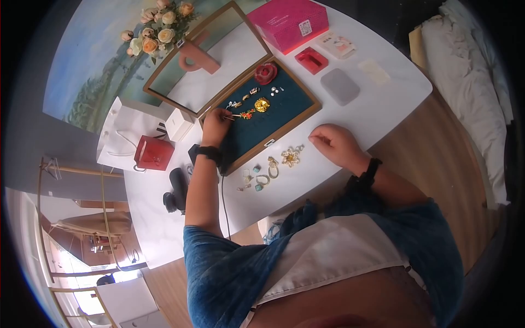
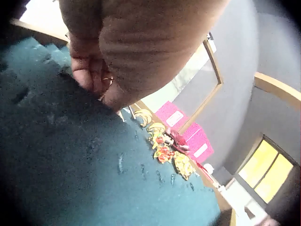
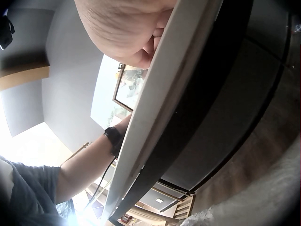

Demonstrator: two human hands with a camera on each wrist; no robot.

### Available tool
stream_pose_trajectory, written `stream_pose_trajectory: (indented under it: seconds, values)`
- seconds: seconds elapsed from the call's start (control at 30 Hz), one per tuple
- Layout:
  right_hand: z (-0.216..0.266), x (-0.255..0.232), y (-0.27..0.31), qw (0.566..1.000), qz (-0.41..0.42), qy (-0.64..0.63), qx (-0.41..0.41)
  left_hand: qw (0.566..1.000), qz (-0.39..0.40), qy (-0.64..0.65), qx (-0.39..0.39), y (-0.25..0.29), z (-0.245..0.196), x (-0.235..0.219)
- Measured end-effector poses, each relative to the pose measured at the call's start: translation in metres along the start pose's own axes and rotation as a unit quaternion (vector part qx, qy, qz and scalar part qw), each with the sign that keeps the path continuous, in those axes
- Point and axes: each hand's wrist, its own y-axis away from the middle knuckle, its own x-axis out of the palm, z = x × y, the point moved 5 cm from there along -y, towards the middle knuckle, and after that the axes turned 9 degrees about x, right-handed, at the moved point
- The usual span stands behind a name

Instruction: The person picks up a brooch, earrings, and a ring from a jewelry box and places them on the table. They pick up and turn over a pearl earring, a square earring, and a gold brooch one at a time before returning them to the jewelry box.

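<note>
My left hand (image 1: pixel 216 129) is over the left part of a wooden jewelry box (image 1: pixel 295 117) lined in dark green. Its fingertips pinch a thin pale pin-like piece (image 1: pixel 235 116); curled fingers hide most of it in the left wrist view, where thin prongs (image 2: pixel 123 116) show below them. Beside the fingertips lie a red-orange flower ornament (image 1: pixel 248 115), a gold round ornament (image 1: pixel 262 104) and a row of rings (image 1: pixel 245 98). Farther back is a dark red rose ornament (image 1: pixel 266 73). My right hand (image 1: pixel 339 145) rests at the table's front edge, fingers loosely curled, holding nothing.
The box's glazed lid (image 1: pixel 210 57) stands raised behind it. In front lie a gold flower brooch (image 1: pixel 290 157) and several rings and earrings. A pink box (image 1: pixel 289 24), red case (image 1: pixel 311 60) and grey pad (image 1: pixel 340 86) sit right; a red bag (image 1: pixel 153 153) stands left.
</note>
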Motion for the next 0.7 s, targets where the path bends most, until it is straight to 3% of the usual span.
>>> stream_pose_trajectory:
  seconds: [0.13, 0.2, 0.3, 0.4, 0.53, 0.63, 0.7]
  values:
    - [-0.001, 0.000, 0.000, 1.000, -0.008, -0.005, -0.007, 0.988, -0.108, -0.089, 0.058, -0.004, 0.015, 0.001]
    - [-0.001, -0.001, 0.000, 1.000, -0.008, -0.006, -0.008, 0.989, -0.137, -0.050, 0.012, -0.004, 0.029, 0.002]
    - [-0.005, 0.000, -0.001, 1.000, -0.010, -0.025, -0.014, 0.987, -0.152, -0.023, -0.050, -0.001, 0.017, -0.009]
    - [-0.005, -0.001, 0.000, 0.999, -0.009, -0.028, -0.020, 0.988, -0.143, 0.014, -0.057, 0.010, -0.026, -0.030]
    - [-0.004, -0.001, 0.000, 0.999, -0.025, -0.015, -0.030, 0.981, -0.075, 0.172, 0.039, 0.048, -0.092, -0.032]
    - [-0.006, 0.001, -0.001, 1.000, -0.017, -0.012, -0.014, 0.978, 0.039, 0.160, 0.127, 0.075, -0.161, -0.036]
    - [-0.007, 0.003, -0.001, 1.000, -0.007, -0.014, 0.000, 0.969, 0.097, 0.179, 0.139, 0.088, -0.183, -0.024]
